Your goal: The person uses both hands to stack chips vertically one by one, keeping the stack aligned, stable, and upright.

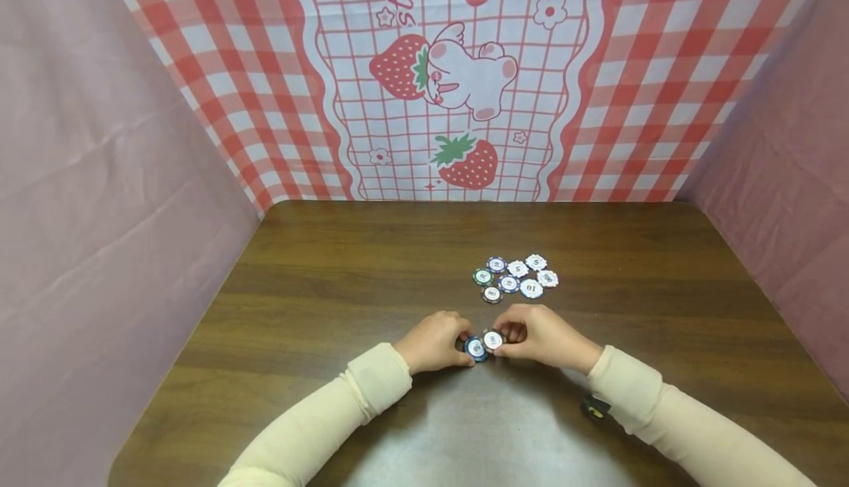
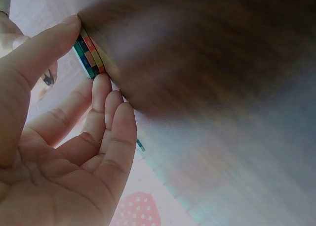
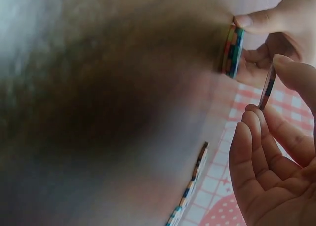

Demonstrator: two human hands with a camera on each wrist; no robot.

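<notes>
Well in from the left and right edges of the table surface [image 1: 298, 288], the left hand [image 1: 433, 341] pinches a short chip stack [image 1: 475, 348] while, just beside it, the right hand [image 1: 545, 337] pinches a single chip [image 1: 493, 340] that could knock the stack askew if nudged sideways.

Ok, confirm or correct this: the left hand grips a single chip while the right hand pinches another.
The left hand grips a chip stack, not a single chip; the left wrist view shows its layers. The right hand does pinch another chip.
</notes>
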